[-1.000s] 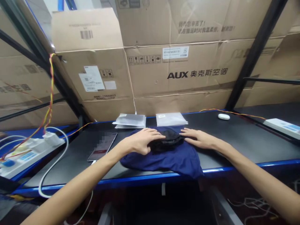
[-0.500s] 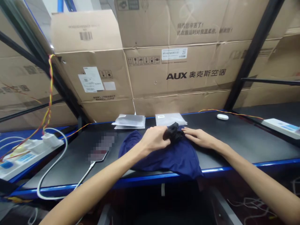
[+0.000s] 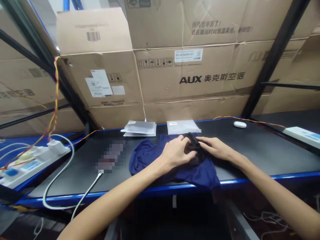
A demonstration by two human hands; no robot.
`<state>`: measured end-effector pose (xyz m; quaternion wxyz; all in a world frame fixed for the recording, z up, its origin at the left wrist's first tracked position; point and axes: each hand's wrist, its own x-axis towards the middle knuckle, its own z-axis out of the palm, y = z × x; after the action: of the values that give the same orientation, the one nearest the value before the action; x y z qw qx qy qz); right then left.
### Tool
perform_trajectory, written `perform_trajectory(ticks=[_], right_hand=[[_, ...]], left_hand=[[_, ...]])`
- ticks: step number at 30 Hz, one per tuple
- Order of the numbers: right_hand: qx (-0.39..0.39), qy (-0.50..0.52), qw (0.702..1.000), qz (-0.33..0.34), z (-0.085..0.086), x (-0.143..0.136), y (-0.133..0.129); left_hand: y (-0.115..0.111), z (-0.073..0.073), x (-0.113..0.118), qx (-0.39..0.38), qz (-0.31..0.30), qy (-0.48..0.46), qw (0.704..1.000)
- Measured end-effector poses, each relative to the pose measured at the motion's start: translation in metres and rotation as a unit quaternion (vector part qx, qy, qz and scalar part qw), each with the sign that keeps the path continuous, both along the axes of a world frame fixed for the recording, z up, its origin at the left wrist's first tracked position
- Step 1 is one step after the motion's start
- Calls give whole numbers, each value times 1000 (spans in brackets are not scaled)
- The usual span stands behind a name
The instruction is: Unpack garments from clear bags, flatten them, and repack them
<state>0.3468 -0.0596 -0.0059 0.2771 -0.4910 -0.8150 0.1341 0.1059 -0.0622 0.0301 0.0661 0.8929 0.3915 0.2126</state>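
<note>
- We read "AUX 奥克斯空调" in black on the cardboard (image 3: 160,95) behind the table (image 3: 250,150); 师傅您辛苦了! sits higher up, with a softer line under it.
- We see a white label (image 3: 188,55) ending in "25", its smaller print too blurry; handling icons run beside it.
- We can't read the paper labels (image 3: 98,83) at left; a barcode shows on the flap above.
- Left hand (image 3: 176,151): fingers and thumb closed on the black cloth (image 3: 196,155), gripping a bunched part.
- Right hand (image 3: 216,146): open, fingers reaching out to touch the black cloth's right side; we can't tell whether the tips pinch it.
- We have the black cloth on top of the navy cloth (image 3: 200,175), which lies rumpled at the table's front edge.
- Left hand and forearm hide part of both cloths; we can't make out the black one's shape.
- Phone (image 3: 110,156) at left is pixelated, white cable (image 3: 87,190) at its near end.
- Two pale packets, one left (image 3: 141,128) and one right (image 3: 184,127), lie behind the cloths.
- Right power strip (image 3: 302,136) is cut off by the frame.
</note>
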Motion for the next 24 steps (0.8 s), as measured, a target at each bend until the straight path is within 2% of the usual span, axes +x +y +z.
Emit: perform_trajectory(ticks=[4,7,11,13,19,22,24], right_hand=[[-11,-27,999,40,-2,-2,-5],[-5,-59,997,42,-7,0,-7],[-6,-82,996,25,-13,5,-5],[-4,-85,996,21,-14,6,-4],[7,-73,997,16,-16,8,-2],[5,-73,997,20,-15,8,-3],[2,-77,997,20,-15,8,-3]], left_hand=[[6,-3,0,-28,-10,-25,999],[8,-1,-4,-52,-3,-88,995],[8,2,-25,-91,19,-204,974],[7,3,-40,-104,43,-234,966],[4,-3,-81,-114,134,-161,971],[4,-6,-93,-134,144,-130,972],[5,-7,-98,-105,175,-67,977]])
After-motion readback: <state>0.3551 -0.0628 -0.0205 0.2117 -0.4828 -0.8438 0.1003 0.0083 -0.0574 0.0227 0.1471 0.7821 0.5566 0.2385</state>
